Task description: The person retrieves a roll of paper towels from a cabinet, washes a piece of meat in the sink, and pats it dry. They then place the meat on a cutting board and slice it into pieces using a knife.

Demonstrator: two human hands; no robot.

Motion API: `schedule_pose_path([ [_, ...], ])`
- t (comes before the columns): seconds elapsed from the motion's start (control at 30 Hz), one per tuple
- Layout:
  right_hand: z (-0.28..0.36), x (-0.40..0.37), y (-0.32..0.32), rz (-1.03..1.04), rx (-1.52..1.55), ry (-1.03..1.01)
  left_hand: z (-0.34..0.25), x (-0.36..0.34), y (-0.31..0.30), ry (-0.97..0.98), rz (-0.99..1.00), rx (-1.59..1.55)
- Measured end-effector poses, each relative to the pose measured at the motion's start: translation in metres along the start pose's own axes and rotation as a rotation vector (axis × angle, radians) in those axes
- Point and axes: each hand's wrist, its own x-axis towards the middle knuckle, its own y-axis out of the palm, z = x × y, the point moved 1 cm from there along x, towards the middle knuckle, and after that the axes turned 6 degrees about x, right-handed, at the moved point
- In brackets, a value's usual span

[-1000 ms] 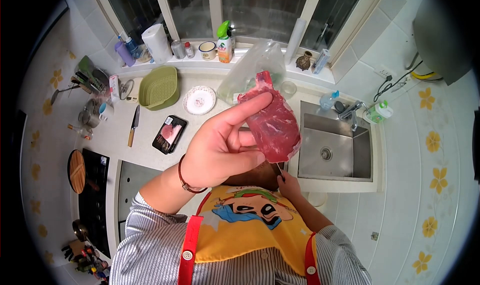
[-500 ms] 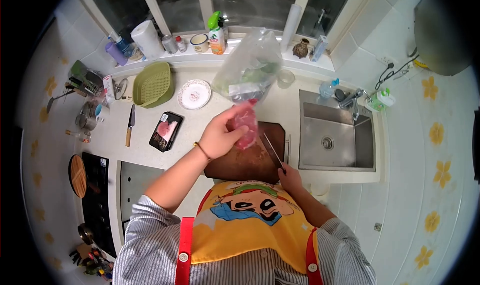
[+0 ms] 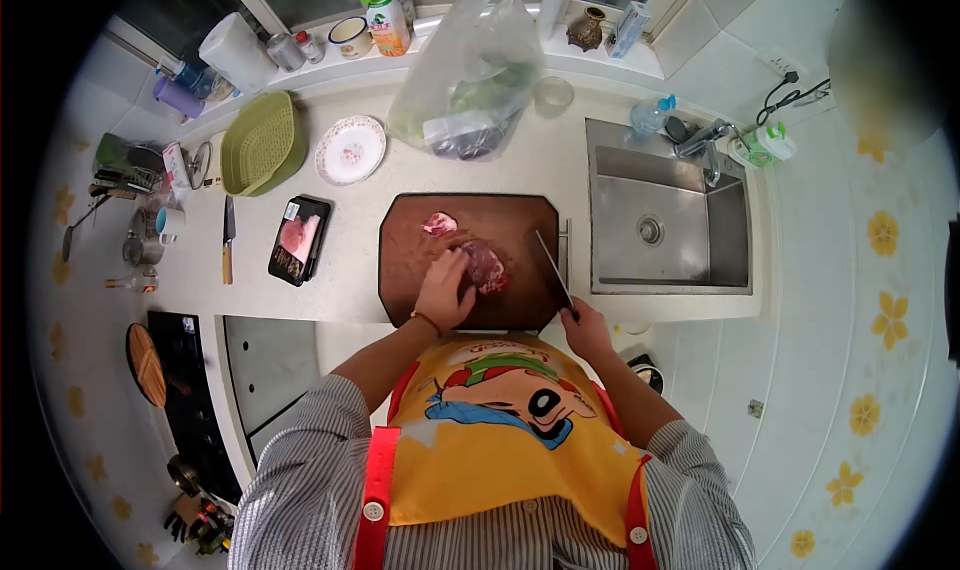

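A slab of raw red meat point(image 3: 487, 267) lies flat on the brown cutting board point(image 3: 400, 245). My left hand point(image 3: 444, 288) is on its left side, fingers over the edge and thumb at the near side, gripping it. A smaller piece of raw meat point(image 3: 439, 224) rests just beyond, up and to the left. My right hand point(image 3: 584, 325) is closed round the handle of a kitchen knife point(image 3: 552, 268), whose blade slants over the board's right edge, apart from the meat.
A black meat tray point(image 3: 300, 238), a second knife point(image 3: 228, 240), a floral plate point(image 3: 350, 150) and a green basket point(image 3: 263, 145) occupy the counter's left. Behind the board stands a plastic bag point(image 3: 470, 70) with greens. To the right is a steel sink point(image 3: 640, 260).
My left hand has lowered the slab of meat from the air onto the cutting board. The smaller piece of meat now shows on it. The view has shifted; my right hand keeps the knife.
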Motion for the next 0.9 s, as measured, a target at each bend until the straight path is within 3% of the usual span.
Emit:
schedule_pose_path([
  [0.07, 0.001, 0.001, 0.004, -0.008, 0.02, 0.01, -0.007, 0.015, 0.014, -0.462, -0.319, 0.099],
  [0.23, 0.004, 0.004, 0.004, -0.03, 0.062, 0.013, -0.031, 0.045, 0.028, -0.464, -0.343, 0.212],
  [0.3, 0.008, 0.004, -0.002, -0.01, 0.056, 0.044, -0.027, 0.054, 0.028, -0.546, -0.174, -0.135],
  [0.33, 0.01, 0.004, -0.004, -0.016, 0.053, 0.05, -0.027, 0.06, 0.027, -0.542, -0.169, -0.132],
  [0.4, 0.009, 0.005, -0.004, -0.023, 0.059, 0.059, -0.022, 0.076, 0.028, -0.719, -0.047, -0.577],
  [0.43, 0.008, 0.006, -0.004, -0.032, 0.081, 0.051, -0.008, 0.08, 0.04, -0.717, -0.042, -0.573],
  [0.5, 0.005, 0.008, -0.007, -0.048, 0.106, 0.045, 0.034, 0.088, 0.071, -0.536, -0.036, -0.579],
  [0.53, 0.003, 0.008, -0.008, -0.062, 0.104, 0.035, 0.022, 0.101, 0.022, -0.585, 0.088, -0.657],
  [0.57, 0.0, 0.006, -0.008, -0.073, 0.103, 0.028, 0.05, 0.106, 0.027, -0.535, 0.064, -0.725],
  [0.63, 0.002, 0.004, -0.012, -0.066, 0.112, 0.046, 0.033, 0.124, -0.045, -0.592, 0.092, -0.711],
  [0.67, 0.003, 0.005, -0.013, -0.059, 0.117, 0.051, 0.03, 0.124, -0.05, -0.595, 0.099, -0.708],
  [0.73, -0.001, 0.007, -0.011, -0.067, 0.131, 0.055, 0.021, 0.119, -0.054, -0.412, 0.019, 0.003],
  [0.8, -0.003, 0.008, -0.009, -0.072, 0.141, 0.055, -0.016, 0.087, -0.025, -0.402, 0.178, 0.139],
  [0.87, -0.003, 0.012, -0.009, -0.078, 0.148, 0.05, -0.049, 0.05, -0.005, -0.167, -0.007, 0.182],
  [0.9, 0.0, 0.014, -0.011, -0.082, 0.157, 0.057, -0.045, 0.054, -0.005, -0.159, 0.002, 0.185],
])
